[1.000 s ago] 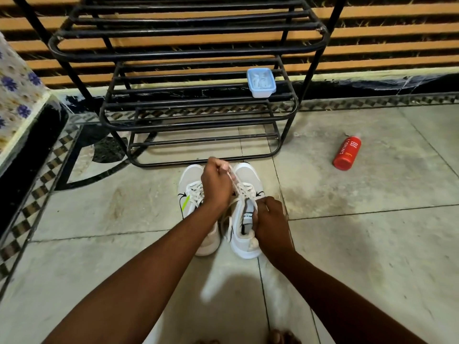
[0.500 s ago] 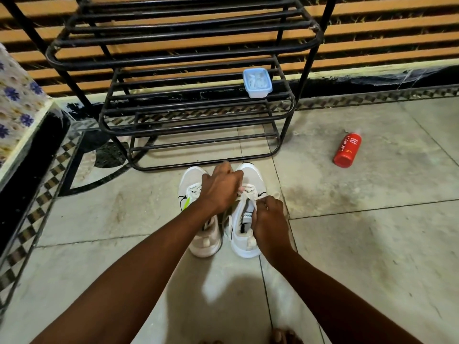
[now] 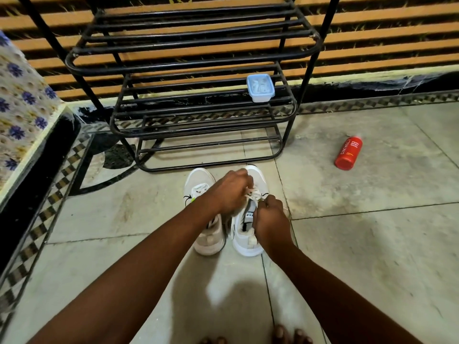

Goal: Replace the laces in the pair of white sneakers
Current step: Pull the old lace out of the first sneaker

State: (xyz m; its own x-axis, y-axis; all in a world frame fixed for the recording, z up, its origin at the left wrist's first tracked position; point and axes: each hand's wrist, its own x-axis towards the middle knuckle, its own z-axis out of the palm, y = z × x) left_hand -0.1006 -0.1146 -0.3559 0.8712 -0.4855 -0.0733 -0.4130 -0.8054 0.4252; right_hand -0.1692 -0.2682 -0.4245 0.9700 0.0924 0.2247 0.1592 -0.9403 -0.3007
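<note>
2 white low-top sneakers are sitting side by side on the pale, mottled stone floor tiles (image 3: 360, 256), toes pointing toward a black tubular-metal shoe rack (image 3: 188, 58) with rounded corners and slatted tiers. The left sneaker (image 3: 207, 238) is looking slightly creamy and soft, with a small neon-green tab on its side; the right sneaker (image 3: 244, 240) is showing a padded heel collar and a printed tongue label. The left hand (image 3: 227, 191) is reaching across the left sneaker with its fingers curled, pinching a flat woven white lace (image 3: 253, 194) at the upper eyelets of the right sneaker. The right hand (image 3: 269, 219) is resting against the right sneaker's outer side, fingers bent and pinching the same lace just beside the tongue. A small rectangular translucent blue plastic container (image 3: 260, 87) with rounded corners is sitting on a middle tier of the rack. A smooth red cylindrical bottle (image 3: 348, 153) with white lettering is lying on its side on the floor, well apart to the right. A floral-patterned cloth surface (image 3: 19, 115) is occupying the left edge, above a checkered tile border (image 3: 49, 212). Bare toes (image 3: 291, 335) are showing at the bottom edge.
</note>
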